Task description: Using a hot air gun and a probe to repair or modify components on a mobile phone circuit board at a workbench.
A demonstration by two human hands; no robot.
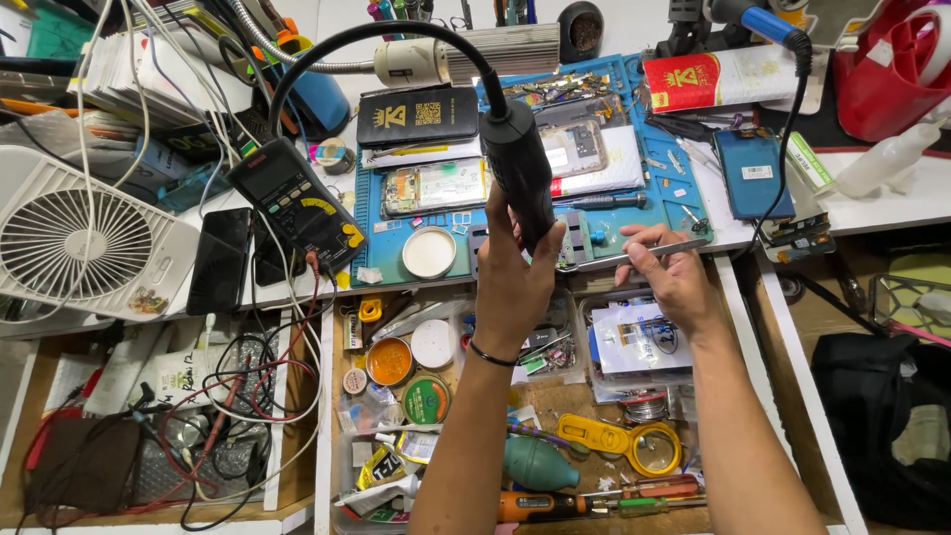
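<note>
Nearest, the open drawer [584, 396] holds a yellow magnifier [634, 444] at near right, a teal rubber blower bulb [540, 463], an orange-handled screwdriver [535, 506], and two round tins to the left, one orange [388, 362] and one green-labelled [427, 400]. A clear packet with a white and blue label [639, 340] lies just under the right wrist

Above the drawer's far edge, the left hand [515, 282] is wrapped tight round the black hot-air handpiece [520, 178], nozzle end hidden behind the fingers. The right hand [669, 272] pinches silver tweezers [634, 257] between thumb and fingers, tips pointing left toward the handpiece. The small part they work on sits at the near edge of the blue mat [654, 203], hidden by the hands

To do this well, I judge the handpiece should stay upright and steady over the part while the tweezers wait lightly, lifting only once things loosen, with the hose kept free of the clutter

Left on the bench, a black multimeter with yellow markings [297, 203] lies tilted beside a dark phone [220, 260] and a white fan [74, 243]. Farther off, an opened phone [436, 185] rests on the mat, a flat black box with a gold emblem [416, 116] beyond it, and a red and white wrapped pack [728, 77] at far right, near a red container [892, 69]
</note>
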